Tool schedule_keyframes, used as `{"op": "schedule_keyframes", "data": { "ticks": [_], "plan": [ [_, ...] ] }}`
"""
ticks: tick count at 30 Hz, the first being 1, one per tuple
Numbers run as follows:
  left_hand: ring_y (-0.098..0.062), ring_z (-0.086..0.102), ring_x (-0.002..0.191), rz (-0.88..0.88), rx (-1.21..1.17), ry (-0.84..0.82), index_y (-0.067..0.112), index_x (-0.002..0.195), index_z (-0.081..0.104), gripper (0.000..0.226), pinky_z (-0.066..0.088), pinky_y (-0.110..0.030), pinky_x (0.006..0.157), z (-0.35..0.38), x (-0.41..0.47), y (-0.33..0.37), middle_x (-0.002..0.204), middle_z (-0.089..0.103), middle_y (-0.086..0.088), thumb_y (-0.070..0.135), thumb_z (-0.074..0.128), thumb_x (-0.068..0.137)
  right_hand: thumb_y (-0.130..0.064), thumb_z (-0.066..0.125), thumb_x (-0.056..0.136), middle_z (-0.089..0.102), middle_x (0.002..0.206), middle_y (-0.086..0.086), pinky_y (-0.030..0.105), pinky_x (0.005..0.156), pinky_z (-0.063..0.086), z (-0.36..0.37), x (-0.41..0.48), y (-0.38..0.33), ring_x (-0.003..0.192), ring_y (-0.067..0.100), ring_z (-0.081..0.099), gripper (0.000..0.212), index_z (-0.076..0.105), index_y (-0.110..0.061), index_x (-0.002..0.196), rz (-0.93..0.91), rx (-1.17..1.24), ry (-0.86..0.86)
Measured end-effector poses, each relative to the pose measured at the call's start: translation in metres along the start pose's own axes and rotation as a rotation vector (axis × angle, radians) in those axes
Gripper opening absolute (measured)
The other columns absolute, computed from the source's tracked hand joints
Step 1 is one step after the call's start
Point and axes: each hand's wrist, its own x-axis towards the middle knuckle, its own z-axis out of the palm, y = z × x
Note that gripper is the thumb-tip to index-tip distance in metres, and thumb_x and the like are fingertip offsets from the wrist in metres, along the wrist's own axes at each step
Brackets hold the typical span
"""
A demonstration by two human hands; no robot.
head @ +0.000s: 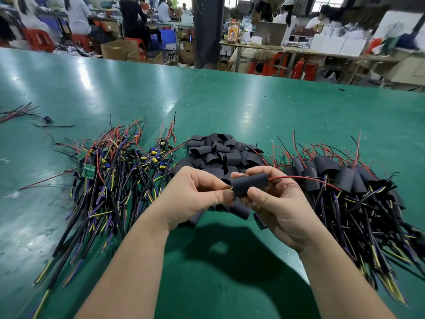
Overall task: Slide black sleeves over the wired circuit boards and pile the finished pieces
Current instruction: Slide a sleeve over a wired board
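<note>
Above the green table I hold one black sleeve (249,184) between both hands. My right hand (276,203) grips the sleeve with thumb and fingers curled round it. Red and black wires (303,179) stick out of its right end. My left hand (195,194) pinches the left end of the sleeve, where a bit of yellow wire shows. The board inside is hidden. Behind my hands lies a heap of empty black sleeves (218,150). Unsleeved wired boards (119,162) are piled at the left. Sleeved pieces (345,180) are piled at the right.
The green table (230,107) stretches far ahead. A few loose wires (20,111) lie at the far left. Beyond the far edge are cardboard boxes, red stools and seated people at other benches.
</note>
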Motion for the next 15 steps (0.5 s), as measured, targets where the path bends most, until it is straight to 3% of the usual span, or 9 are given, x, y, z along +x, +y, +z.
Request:
{"op": "schedule_keyframes", "data": {
  "ticks": [3, 7, 10, 13, 15],
  "plan": [
    [-0.012, 0.058, 0.061, -0.046, 0.072, 0.039, 0.012, 0.074, 0.078, 0.001, 0.046, -0.023, 0.059, -0.002, 0.001, -0.003, 0.068, 0.073, -0.009, 0.012, 0.078, 0.074, 0.002, 0.073, 0.071, 0.072, 0.103, 0.014, 0.023, 0.071, 0.054, -0.002, 0.001, 0.003, 0.089, 0.021, 0.070, 0.030, 0.064, -0.008, 0.098, -0.051, -0.215, -0.002],
    [-0.011, 0.047, 0.047, -0.114, 0.052, 0.144, 0.011, 0.085, 0.075, 0.010, 0.040, -0.018, 0.045, 0.000, 0.004, -0.006, 0.061, 0.068, -0.004, 0.005, 0.077, 0.076, -0.010, 0.071, 0.075, 0.072, 0.104, 0.010, 0.030, 0.082, 0.055, 0.002, 0.003, 0.011, 0.094, 0.023, 0.067, 0.032, 0.069, -0.023, 0.104, -0.036, -0.369, 0.050],
    [-0.017, 0.052, 0.049, -0.122, 0.046, 0.154, 0.019, 0.102, 0.066, 0.030, 0.045, -0.024, 0.050, 0.000, 0.006, -0.006, 0.066, 0.071, -0.007, 0.009, 0.078, 0.076, -0.006, 0.076, 0.073, 0.072, 0.099, 0.009, 0.035, 0.084, 0.057, 0.011, 0.004, 0.014, 0.090, 0.023, 0.067, 0.040, 0.067, -0.020, 0.109, 0.004, -0.191, 0.119],
    [-0.015, 0.059, 0.055, -0.056, -0.071, 0.170, 0.017, 0.103, 0.066, 0.035, 0.048, -0.021, 0.052, -0.002, 0.006, -0.004, 0.073, 0.073, -0.004, 0.024, 0.077, 0.071, -0.001, 0.068, 0.063, 0.072, 0.087, 0.003, 0.024, 0.064, 0.057, 0.017, 0.009, 0.004, 0.077, 0.014, 0.069, 0.051, 0.059, -0.012, 0.112, -0.014, 0.126, 0.246],
    [-0.011, 0.064, 0.062, -0.032, -0.159, 0.277, 0.016, 0.097, 0.069, 0.037, 0.049, -0.019, 0.050, -0.005, 0.007, -0.003, 0.082, 0.075, -0.004, 0.038, 0.073, 0.068, -0.001, 0.065, 0.062, 0.070, 0.077, 0.003, 0.019, 0.056, 0.053, 0.013, 0.011, -0.012, 0.065, 0.010, 0.068, 0.041, 0.057, -0.010, 0.101, -0.068, 0.272, 0.353]
  ]
}}
